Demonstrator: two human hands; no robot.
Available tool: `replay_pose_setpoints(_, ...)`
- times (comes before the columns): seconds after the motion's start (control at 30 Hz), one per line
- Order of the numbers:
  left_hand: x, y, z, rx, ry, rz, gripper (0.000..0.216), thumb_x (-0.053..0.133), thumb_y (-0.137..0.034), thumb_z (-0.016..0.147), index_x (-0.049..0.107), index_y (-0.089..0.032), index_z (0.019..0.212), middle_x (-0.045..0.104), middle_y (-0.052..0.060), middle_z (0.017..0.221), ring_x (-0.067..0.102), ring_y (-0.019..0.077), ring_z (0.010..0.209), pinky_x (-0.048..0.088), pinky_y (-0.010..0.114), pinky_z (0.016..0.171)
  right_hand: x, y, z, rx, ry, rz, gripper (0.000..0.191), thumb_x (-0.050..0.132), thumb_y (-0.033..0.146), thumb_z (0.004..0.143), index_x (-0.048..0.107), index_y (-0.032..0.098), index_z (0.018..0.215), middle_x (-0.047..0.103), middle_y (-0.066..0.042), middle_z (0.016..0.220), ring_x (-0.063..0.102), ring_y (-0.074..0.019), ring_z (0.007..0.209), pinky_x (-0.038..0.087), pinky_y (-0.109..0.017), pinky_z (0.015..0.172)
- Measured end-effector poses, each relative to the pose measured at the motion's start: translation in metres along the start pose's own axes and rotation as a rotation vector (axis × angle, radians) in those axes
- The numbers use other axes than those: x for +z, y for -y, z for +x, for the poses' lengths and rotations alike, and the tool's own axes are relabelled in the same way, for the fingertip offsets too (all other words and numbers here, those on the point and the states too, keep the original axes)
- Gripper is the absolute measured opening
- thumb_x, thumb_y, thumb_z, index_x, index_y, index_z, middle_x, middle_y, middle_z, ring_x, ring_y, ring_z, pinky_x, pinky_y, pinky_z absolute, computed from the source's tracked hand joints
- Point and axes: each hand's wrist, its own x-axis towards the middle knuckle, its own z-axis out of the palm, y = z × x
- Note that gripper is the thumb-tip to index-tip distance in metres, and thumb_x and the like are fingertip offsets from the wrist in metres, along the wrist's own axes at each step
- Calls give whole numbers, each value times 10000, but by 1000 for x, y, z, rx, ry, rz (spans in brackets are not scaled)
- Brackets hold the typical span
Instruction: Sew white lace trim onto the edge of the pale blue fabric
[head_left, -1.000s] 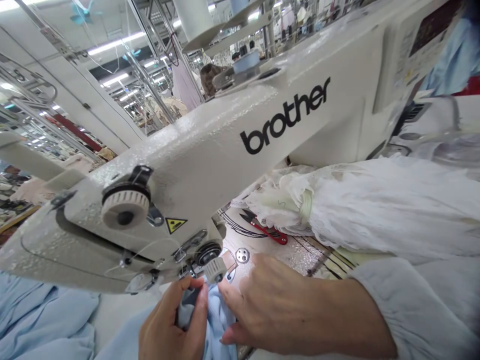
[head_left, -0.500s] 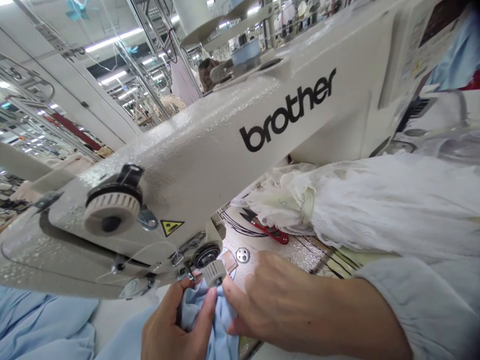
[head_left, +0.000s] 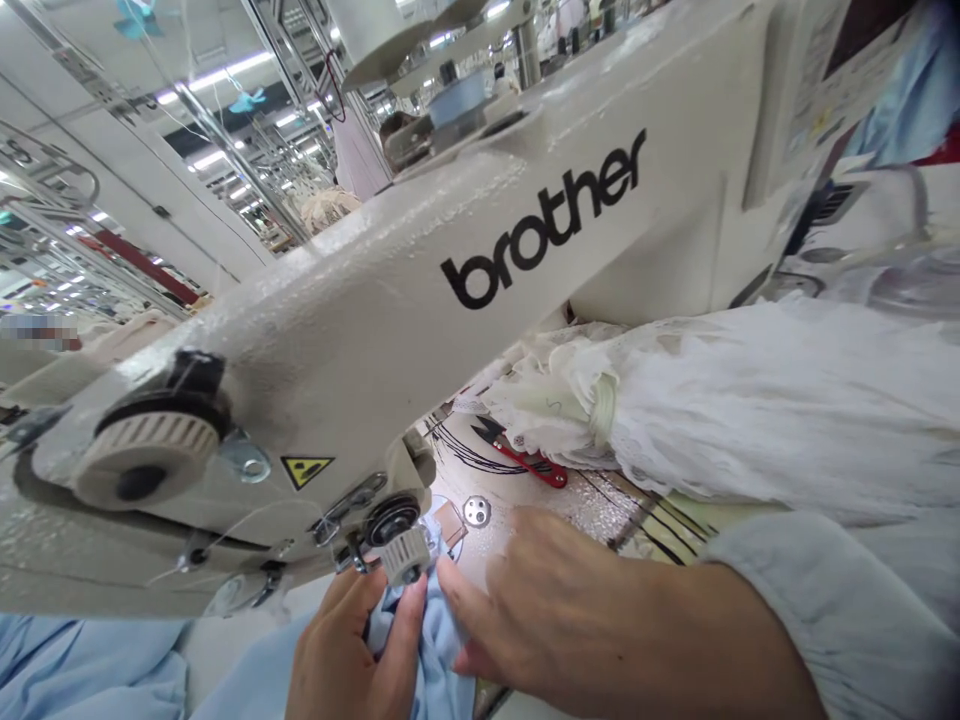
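Light blue fabric (head_left: 439, 650) lies bunched under the head of a white sewing machine (head_left: 360, 360). My left hand (head_left: 356, 640) pinches the cloth between thumb and fingers, just below the machine's tension dial; its fingertips are partly hidden behind the dial. My right hand (head_left: 532, 600) is curled at the cloth's right side, thumb and index finger closed on its edge. The needle and presser foot are hidden behind the machine head and hands.
Red-handled thread snips (head_left: 525, 457) lie on the machine bed beside dark cords. A tied bundle of white lace-edged fabric (head_left: 735, 400) fills the right side. More light blue cloth (head_left: 82, 660) is heaped at lower left. Thread stands and lamps fill the background.
The view has shifted slightly, so the machine appears further left. Both hands stay on the blue fabric, nearly in the same place, with little visible movement of the cloth.
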Motion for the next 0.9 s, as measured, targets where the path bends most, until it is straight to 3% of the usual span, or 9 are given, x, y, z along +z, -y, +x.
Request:
replay_pose_setpoints(0.13,0,2,0,33,15,-5,335,509,-536,844,705,-263,844,674,14,865,637,207,884,461,302,798,2,0,2,22,15,38,406,545,416,937,666,47,1057,678,-90,713,577,-202,561,335,-344,437)
replay_pose_setpoints(0.4,0,1,1,77,-50,-34,322,537,-518,844,715,-251,868,715,18,899,666,209,869,495,286,730,0,-2,6,25,169,92,318,528,412,957,612,106,949,619,-55,718,477,-149,514,215,-330,432)
replay_pose_setpoints(0.6,-9,-1,4,30,-9,35,203,571,-450,831,726,-324,869,736,-54,890,703,172,869,522,259,745,8,0,6,56,102,159,286,554,433,939,544,170,828,531,1,614,420,-150,495,122,-335,453)
replay_pose_setpoints(0.8,-22,17,23,342,39,312,197,617,-461,810,746,-330,881,758,-61,795,715,186,644,559,272,562,4,-2,11,118,205,188,340,634,517,865,500,218,774,465,47,516,338,-143,417,75,-334,442)
replay_pose_setpoints(0.9,-23,17,25,416,48,327,185,582,-415,849,740,-341,910,759,-74,833,717,163,643,568,247,564,3,-3,13,123,215,198,356,673,527,829,500,222,768,449,53,498,317,-143,406,67,-333,431)
